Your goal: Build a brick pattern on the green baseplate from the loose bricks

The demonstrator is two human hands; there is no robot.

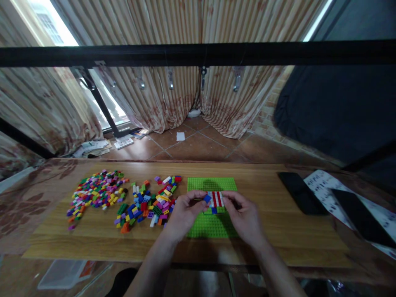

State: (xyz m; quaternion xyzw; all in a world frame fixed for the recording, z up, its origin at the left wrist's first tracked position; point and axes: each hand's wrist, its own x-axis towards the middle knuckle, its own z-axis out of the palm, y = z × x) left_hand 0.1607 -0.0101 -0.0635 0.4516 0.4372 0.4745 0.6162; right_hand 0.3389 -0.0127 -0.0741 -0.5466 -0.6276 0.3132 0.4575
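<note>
Over a green studded baseplate [210,229], a small brick assembly [217,199] with red and white stripes sits between my hands. Blue bricks show at its lower edge. My right hand [243,212] grips the right end of it with thumb and fingers. At the other end, my left hand [187,212] is closed in a pinch on a blue brick [207,199], which meets or overlaps the striped part; whether the two are joined I cannot tell. Part of the baseplate is hidden behind the hands and the assembly.
Left of the baseplate lies a loose pile of larger bricks [145,206], then a pile of smaller ones [99,189]. A dark tablet-like slab [301,194], a printed sheet [323,185] and another dark slab [365,216] lie right. A black bar [185,54] crosses beyond the wooden tabletop [266,243].
</note>
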